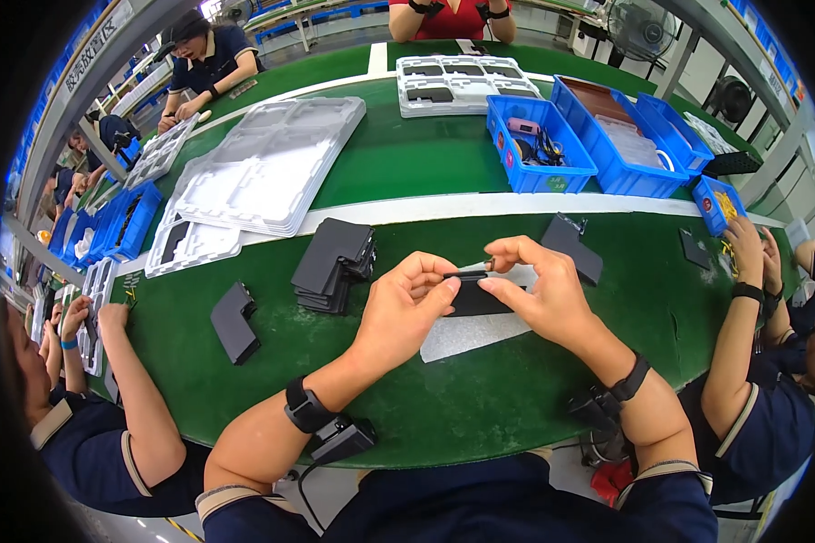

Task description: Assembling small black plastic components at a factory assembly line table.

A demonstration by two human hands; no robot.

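Note:
My left hand [400, 306] is closed on the left end of a black plastic part [480, 300], with the thumb along its upper edge. My right hand [552, 291] grips the same part at its right end, the thumb pressed on top and the index finger curled above it. A small dark bit shows by that index fingertip, too small to name. Under the part lies a pale grey sheet [469, 340]. Left of my hands stands a stack of black L-shaped housings [328, 262]. Single L-shaped housings lie farther left [234, 323] and beyond my right hand [572, 249].
Stacked white trays [263, 172] lie at the far left, another white tray [462, 83] at the back. Blue bins [552, 181] stand back right, one holding cables. Co-workers sit at both sides; one's hands [748, 249] work near a small blue bin [708, 210].

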